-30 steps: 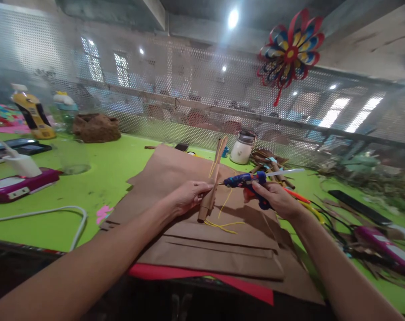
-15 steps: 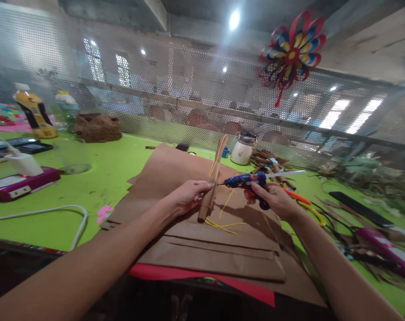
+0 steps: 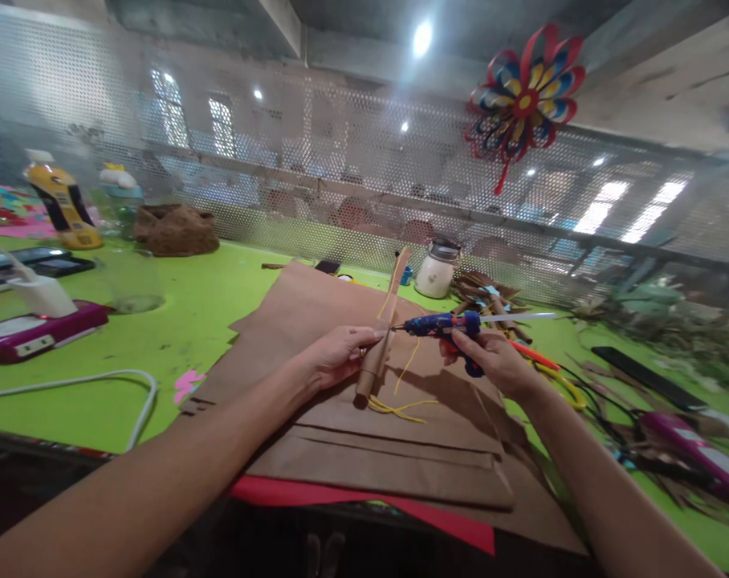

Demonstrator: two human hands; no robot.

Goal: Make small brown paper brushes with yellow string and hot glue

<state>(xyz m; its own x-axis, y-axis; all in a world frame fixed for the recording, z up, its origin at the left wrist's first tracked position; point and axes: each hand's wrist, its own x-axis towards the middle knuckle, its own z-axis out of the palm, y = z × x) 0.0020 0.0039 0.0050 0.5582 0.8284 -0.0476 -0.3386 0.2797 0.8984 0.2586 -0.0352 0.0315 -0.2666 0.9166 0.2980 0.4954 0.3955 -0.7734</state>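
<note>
My left hand (image 3: 344,355) is closed around the middle of a rolled brown paper tube (image 3: 373,365), which tilts up and away over the paper. Yellow string (image 3: 399,277) runs along the tube's upper part, and loose yellow ends (image 3: 401,409) lie below it. In my right hand (image 3: 490,357) is a blue hot glue gun (image 3: 440,323), gripped by its handle. Its nozzle points left and meets, or nearly meets, the tube beside my left fingertips. A clear glue stick (image 3: 518,317) sticks out of the gun's back. Beneath both hands lie stacked sheets of brown paper (image 3: 316,305).
On the green table (image 3: 189,321) are a purple power strip (image 3: 45,329) at left, a clear cup (image 3: 132,281) and a white jar (image 3: 437,269) at the back. Cables and a second purple power strip (image 3: 695,453) lie right. Red paper (image 3: 304,491) hangs over the front edge.
The paper tube has tilted and shifted very slightly, its far end a little lower and to the right. Both hands keep almost the same place, with the glue gun still against the tube's side.
</note>
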